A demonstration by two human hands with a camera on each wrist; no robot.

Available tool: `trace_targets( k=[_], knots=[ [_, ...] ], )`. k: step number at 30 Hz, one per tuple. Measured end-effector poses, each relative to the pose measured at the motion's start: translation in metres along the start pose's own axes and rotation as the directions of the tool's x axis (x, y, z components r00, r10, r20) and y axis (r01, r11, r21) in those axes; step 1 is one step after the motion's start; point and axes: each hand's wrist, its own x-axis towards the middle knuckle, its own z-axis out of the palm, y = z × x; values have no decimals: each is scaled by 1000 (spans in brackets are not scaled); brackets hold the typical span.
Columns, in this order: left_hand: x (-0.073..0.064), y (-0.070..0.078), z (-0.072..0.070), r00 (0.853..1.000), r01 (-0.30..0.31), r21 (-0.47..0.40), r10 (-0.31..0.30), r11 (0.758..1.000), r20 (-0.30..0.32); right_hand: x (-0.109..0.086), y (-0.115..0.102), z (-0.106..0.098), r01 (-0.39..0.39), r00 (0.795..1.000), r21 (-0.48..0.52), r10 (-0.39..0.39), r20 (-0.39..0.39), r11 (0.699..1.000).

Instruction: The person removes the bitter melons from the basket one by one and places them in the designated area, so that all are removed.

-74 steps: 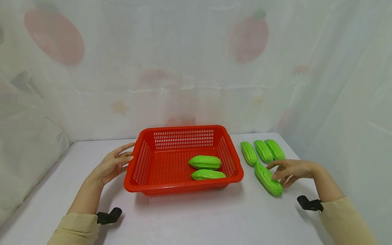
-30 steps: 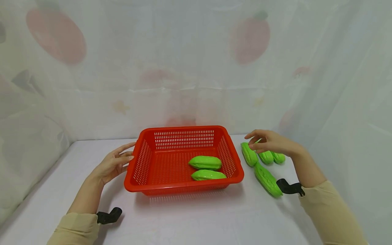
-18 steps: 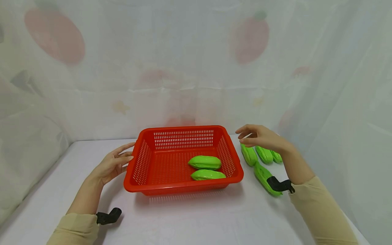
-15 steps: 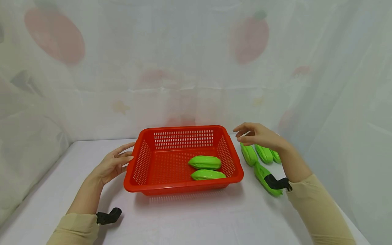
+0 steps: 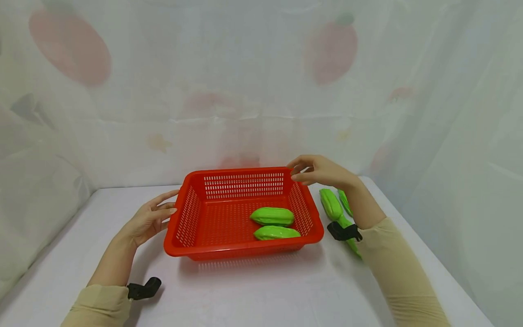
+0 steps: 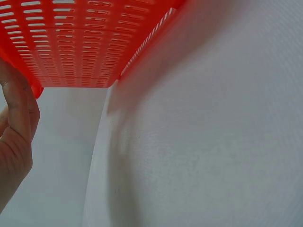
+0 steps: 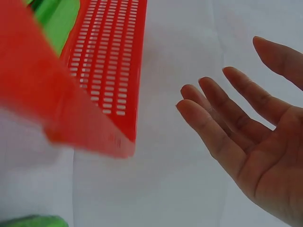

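A red perforated plastic basket (image 5: 237, 249) stands in the middle of the table. Two ridged green bitter melons (image 5: 272, 216) lie in its right half. At the basket's left rim is my left hand (image 5: 145, 222), fingertips against the outside; the left wrist view shows that hand (image 6: 16, 123) along the slotted wall (image 6: 71, 78). My right hand (image 5: 320, 171) hovers by the rear right corner, fingers loosely bent. From the right wrist, this hand (image 7: 265, 151) holds nothing and is apart from the basket (image 7: 127, 125).
Right of the basket lie more bitter melons (image 5: 332, 204), partly hidden by my right forearm and its black wrist camera (image 5: 344, 231). A white cloth covers the table (image 5: 253, 295). Pale printed curtains (image 5: 253, 91) hang behind and at both sides.
My right hand has left the front bitter melon on the right and moved left and away from me, over the others, to the basket's rear right corner. My left hand stays put.
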Motion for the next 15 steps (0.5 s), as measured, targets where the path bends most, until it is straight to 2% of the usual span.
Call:
trace_targets(
  k=[8, 15],
  knots=[
    [0, 0, 0, 1000, 3, -7, -3, 1000, -5, 25, -3, 15, -4, 999, 45, 1, 54, 999],
    [0, -1, 0, 1000, 2, -15, -2, 1000, 0, 44, -2, 30, -66, 993, 85, 57, 103, 994]
  ],
)
